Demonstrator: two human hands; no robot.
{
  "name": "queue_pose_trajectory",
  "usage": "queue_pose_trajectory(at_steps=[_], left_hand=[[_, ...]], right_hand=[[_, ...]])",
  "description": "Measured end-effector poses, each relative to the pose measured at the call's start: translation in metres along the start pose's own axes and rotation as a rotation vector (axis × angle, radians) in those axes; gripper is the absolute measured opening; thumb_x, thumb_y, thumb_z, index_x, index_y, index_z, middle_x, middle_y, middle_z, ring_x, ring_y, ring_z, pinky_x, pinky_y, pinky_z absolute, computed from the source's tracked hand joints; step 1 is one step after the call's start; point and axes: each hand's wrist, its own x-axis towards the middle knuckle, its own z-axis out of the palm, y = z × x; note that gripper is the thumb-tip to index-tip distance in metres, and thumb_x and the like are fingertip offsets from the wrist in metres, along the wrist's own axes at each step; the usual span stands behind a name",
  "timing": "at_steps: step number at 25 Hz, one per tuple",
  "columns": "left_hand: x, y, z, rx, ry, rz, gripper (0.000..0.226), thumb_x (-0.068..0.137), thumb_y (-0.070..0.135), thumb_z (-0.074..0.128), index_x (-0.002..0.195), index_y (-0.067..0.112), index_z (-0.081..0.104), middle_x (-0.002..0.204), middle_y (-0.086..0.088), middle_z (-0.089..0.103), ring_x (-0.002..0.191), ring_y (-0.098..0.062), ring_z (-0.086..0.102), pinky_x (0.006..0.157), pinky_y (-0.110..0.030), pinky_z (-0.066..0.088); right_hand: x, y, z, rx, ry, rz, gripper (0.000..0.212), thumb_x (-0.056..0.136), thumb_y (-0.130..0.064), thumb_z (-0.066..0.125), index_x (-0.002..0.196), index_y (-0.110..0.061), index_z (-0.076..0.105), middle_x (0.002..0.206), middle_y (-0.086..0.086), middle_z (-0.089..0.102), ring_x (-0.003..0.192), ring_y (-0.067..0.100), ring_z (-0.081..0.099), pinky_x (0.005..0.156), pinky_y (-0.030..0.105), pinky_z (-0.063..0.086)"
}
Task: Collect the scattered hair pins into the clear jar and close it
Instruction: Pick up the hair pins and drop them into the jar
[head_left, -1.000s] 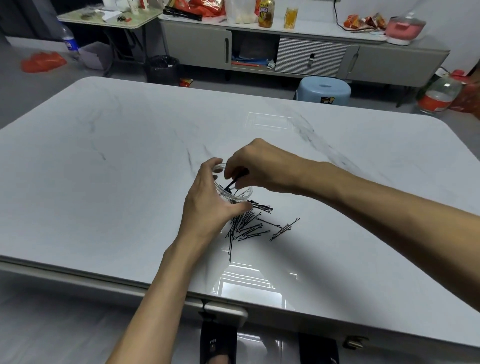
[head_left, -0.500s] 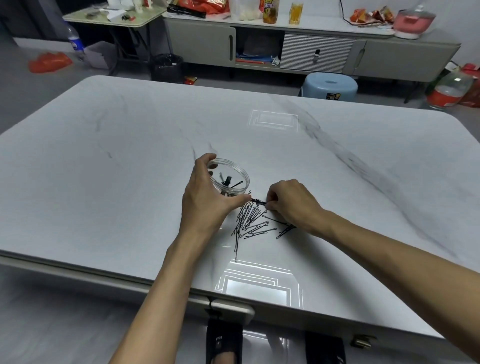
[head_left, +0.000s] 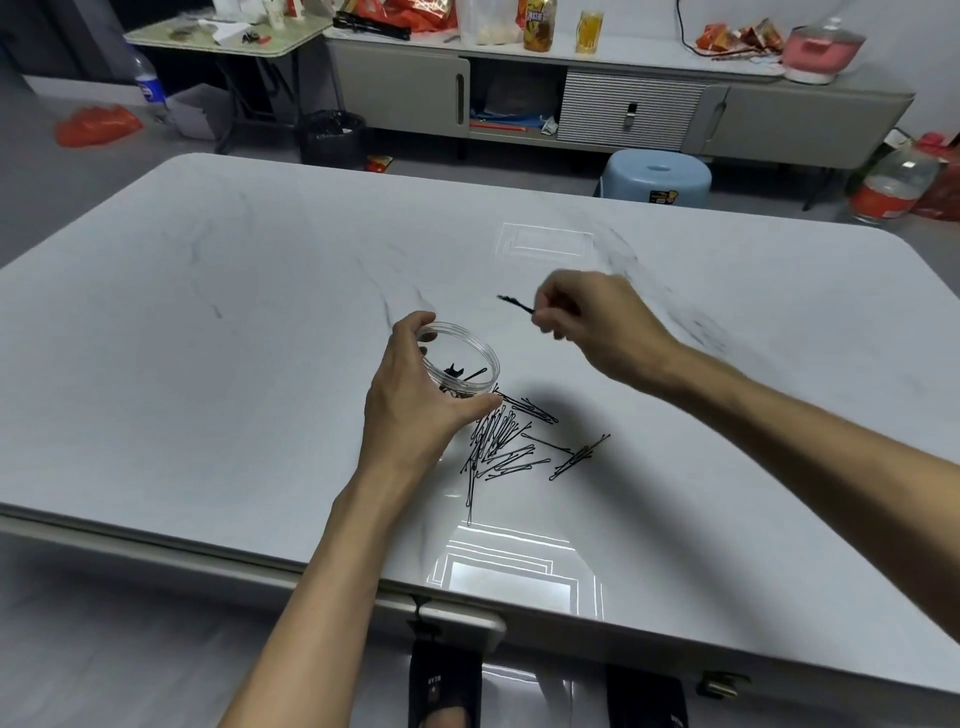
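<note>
**Desk:** Where is the jar on your feed?

**Operator:** I see the clear jar standing upright and open-topped on the white marble table, near the middle of my view. A few black pins lie at the bottom of it.

**Desk:** What is the left hand doing?

**Operator:** My left hand is wrapped round the jar from its 7 o'clock side. The thumb lies along the near wall and the forefinger curls over the far rim, so it is grasping the jar.

**Desk:** And the right?

**Operator:** My right hand is raised off the table at about 2 o'clock from the jar, and it is blurred. Its fingertips are pinched on a single hair pin, which sticks out toward 10 o'clock. The free end of the pin shows at 1 o'clock from the jar's mouth. I cannot tell how high above the table it is.

**Desk:** What lies on the table?

**Operator:** The pile of hair pins is spread at 5 o'clock from the jar. Its nearest pins are just beside the jar's base and my left thumb. A small bunch sits a little apart at 3 o'clock from the pile. Past the table's far edge I see a blue stool at 1 o'clock and a long grey cabinet at 12.
</note>
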Motion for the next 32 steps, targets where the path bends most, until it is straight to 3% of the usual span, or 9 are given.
queue_pose_trajectory(at_steps=[5, 7, 10, 14, 16, 19, 24, 29, 32], left_hand=[[0.000, 0.003, 0.003, 0.002, -0.032, 0.023, 0.096, 0.053, 0.036, 0.089, 0.134, 0.030, 0.038, 0.125, 0.013, 0.053, 0.111, -0.008, 0.052, 0.090, -0.024, 0.042], [0.000, 0.003, 0.002, 0.002, -0.012, 0.020, 0.095, 0.053, 0.036, 0.089, 0.134, 0.029, 0.039, 0.126, 0.013, 0.053, 0.111, -0.008, 0.052, 0.089, -0.025, 0.043], [0.000, 0.000, -0.003, 0.003, 0.040, 0.005, 0.097, 0.053, 0.038, 0.090, 0.135, 0.028, 0.039, 0.127, 0.011, 0.053, 0.109, -0.008, 0.052, 0.088, -0.024, 0.042], [0.002, -0.001, -0.006, -0.021, 0.054, -0.010, 0.096, 0.054, 0.037, 0.090, 0.135, 0.029, 0.039, 0.128, 0.011, 0.053, 0.111, -0.009, 0.052, 0.089, -0.025, 0.042], [0.002, -0.001, -0.006, -0.023, 0.050, -0.012, 0.095, 0.055, 0.036, 0.090, 0.135, 0.029, 0.039, 0.128, 0.011, 0.053, 0.112, -0.009, 0.052, 0.089, -0.025, 0.042], [0.002, -0.002, -0.005, -0.022, 0.048, -0.011, 0.095, 0.055, 0.037, 0.090, 0.135, 0.029, 0.039, 0.128, 0.011, 0.053, 0.112, -0.009, 0.052, 0.089, -0.025, 0.042], [0.001, -0.001, -0.006, -0.010, 0.043, -0.015, 0.095, 0.056, 0.036, 0.090, 0.135, 0.028, 0.038, 0.129, 0.010, 0.053, 0.111, -0.009, 0.052, 0.091, -0.027, 0.043], [0.001, -0.002, -0.007, -0.009, 0.041, -0.010, 0.096, 0.055, 0.035, 0.090, 0.135, 0.027, 0.039, 0.128, 0.009, 0.053, 0.110, -0.010, 0.051, 0.090, -0.026, 0.042], [0.001, -0.002, -0.007, -0.003, 0.035, -0.010, 0.097, 0.054, 0.036, 0.090, 0.135, 0.027, 0.039, 0.128, 0.009, 0.053, 0.110, -0.009, 0.051, 0.090, -0.025, 0.042]], right_hand=[[0.015, -0.046, 0.003, -0.302, -0.292, -0.381, 0.004, 0.084, -0.012, 0.070, 0.086, -0.013, 0.067, 0.071, -0.001, 0.066, 0.062, 0.015, 0.057, 0.059, 0.025, 0.044], [0.015, -0.045, 0.009, -0.185, -0.220, -0.326, 0.004, 0.083, -0.012, 0.071, 0.087, -0.013, 0.069, 0.070, -0.007, 0.064, 0.063, 0.009, 0.057, 0.060, 0.015, 0.043], [0.009, -0.022, 0.015, 0.040, -0.008, -0.032, 0.009, 0.080, -0.009, 0.069, 0.076, -0.017, 0.071, 0.061, -0.011, 0.063, 0.054, -0.001, 0.059, 0.057, 0.009, 0.043], [-0.015, 0.020, 0.044, -0.191, -0.215, 0.251, 0.006, 0.077, -0.021, 0.075, 0.077, -0.016, 0.072, 0.076, 0.003, 0.072, 0.075, 0.018, 0.066, 0.070, 0.027, 0.049], [-0.029, 0.030, 0.063, -0.222, -0.196, 0.304, 0.009, 0.078, -0.025, 0.074, 0.079, -0.017, 0.071, 0.081, 0.004, 0.071, 0.080, 0.024, 0.065, 0.067, 0.029, 0.048], [-0.031, 0.033, 0.077, -0.300, -0.105, 0.278, 0.005, 0.081, -0.020, 0.066, 0.078, -0.016, 0.069, 0.080, 0.006, 0.067, 0.078, 0.031, 0.062, 0.062, 0.029, 0.041], [-0.023, 0.032, 0.081, -0.516, -0.309, 0.168, 0.010, 0.080, -0.003, 0.047, 0.071, -0.006, 0.049, 0.071, 0.013, 0.050, 0.070, 0.036, 0.050, 0.055, 0.033, 0.037], [-0.018, 0.030, 0.047, -0.211, -0.101, 0.215, 0.010, 0.086, -0.008, 0.049, 0.086, -0.013, 0.058, 0.086, 0.010, 0.065, 0.077, 0.032, 0.061, 0.066, 0.034, 0.047], [-0.002, 0.009, 0.015, -0.090, 0.031, -0.017, 0.011, 0.088, -0.007, 0.054, 0.085, -0.017, 0.056, 0.075, -0.001, 0.065, 0.064, 0.021, 0.058, 0.057, 0.029, 0.042]])
